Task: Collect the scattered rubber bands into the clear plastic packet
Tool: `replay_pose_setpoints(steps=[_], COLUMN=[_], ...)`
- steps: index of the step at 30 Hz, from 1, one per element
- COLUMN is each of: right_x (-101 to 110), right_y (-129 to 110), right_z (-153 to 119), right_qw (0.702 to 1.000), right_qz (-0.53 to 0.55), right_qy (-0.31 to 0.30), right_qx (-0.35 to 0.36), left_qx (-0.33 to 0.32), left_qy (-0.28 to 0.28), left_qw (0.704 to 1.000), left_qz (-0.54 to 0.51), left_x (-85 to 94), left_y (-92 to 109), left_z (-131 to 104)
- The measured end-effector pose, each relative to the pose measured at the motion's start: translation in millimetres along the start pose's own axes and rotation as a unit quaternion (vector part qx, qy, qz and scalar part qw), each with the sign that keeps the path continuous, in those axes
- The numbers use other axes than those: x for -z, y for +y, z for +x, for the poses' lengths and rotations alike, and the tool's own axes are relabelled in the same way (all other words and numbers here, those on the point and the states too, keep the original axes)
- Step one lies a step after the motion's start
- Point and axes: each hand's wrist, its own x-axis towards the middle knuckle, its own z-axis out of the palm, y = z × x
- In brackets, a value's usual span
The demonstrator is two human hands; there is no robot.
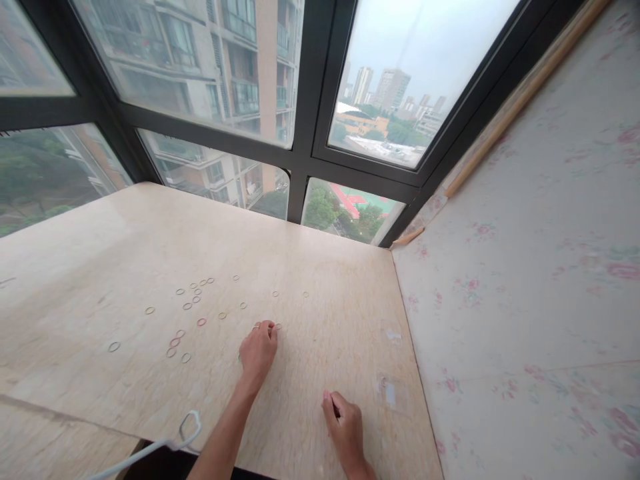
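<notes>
My left hand (259,350) is low over the stone-like sill, its fingers pinched together. At those fingertips shows a small thin ring (279,327), seemingly in the pinch. A bit of green peeks out by the hand's left edge. Nearer to me on the right, my right hand (345,423) is curled closed; what lies inside it, if anything, is hidden. Thin loose rings, perhaps rubber bands, are scattered to the left, among them a red ring (201,322), a grey ring (115,347) and a yellowish ring (223,315).
Two clear plastic bags (391,395) (391,333) lie near the flowered wall (500,287). A white cable (135,457) loops over the front edge beside a dark opening. Dark-framed windows (295,160) border the pale sill (200,233) at the back.
</notes>
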Motion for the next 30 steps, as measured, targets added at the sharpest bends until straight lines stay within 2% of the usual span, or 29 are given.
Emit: replay_pose_setpoints(steps=[6,11,15,18,21,24,30], right_x=[-0.9,-0.3,2.3,4.6,7.0,9.3,7.1], right_y=[3.5,4.1,2.8,0.4,-3.1,-6.2,-1.7], right_z=[-1.7,-2.1,-1.7,-0.5,1.3,2.9,2.9], right_qw=[1.0,1.0,1.0,1.0,1.0,1.0,1.0], right_qz=[0.013,0.018,0.02,0.026,0.027,0.025,-0.009], right_qy=[0.006,0.001,-0.002,-0.001,0.003,0.007,0.015], right_qx=[-0.003,0.0,0.001,0.0,0.002,-0.005,-0.014], left_qx=[0.009,-0.024,-0.036,-0.035,-0.055,-0.105,-0.202], left_qy=[-0.029,-0.061,-0.055,-0.043,-0.051,-0.083,-0.211], left_qw=[1.0,0.998,0.996,0.989,0.965,0.933,0.874], left_qz=[-0.005,0.0,-0.053,-0.14,-0.252,-0.333,-0.389], left_x=[4.3,1.6,0.1,-1.4,-7.3,-18.8,-48.5], left_y=[3.7,-2.6,-8.1,-1.0,22.7,59.3,133.1], left_z=[4.1,5.6,3.2,-1.8,-12.4,-31.1,-76.0])
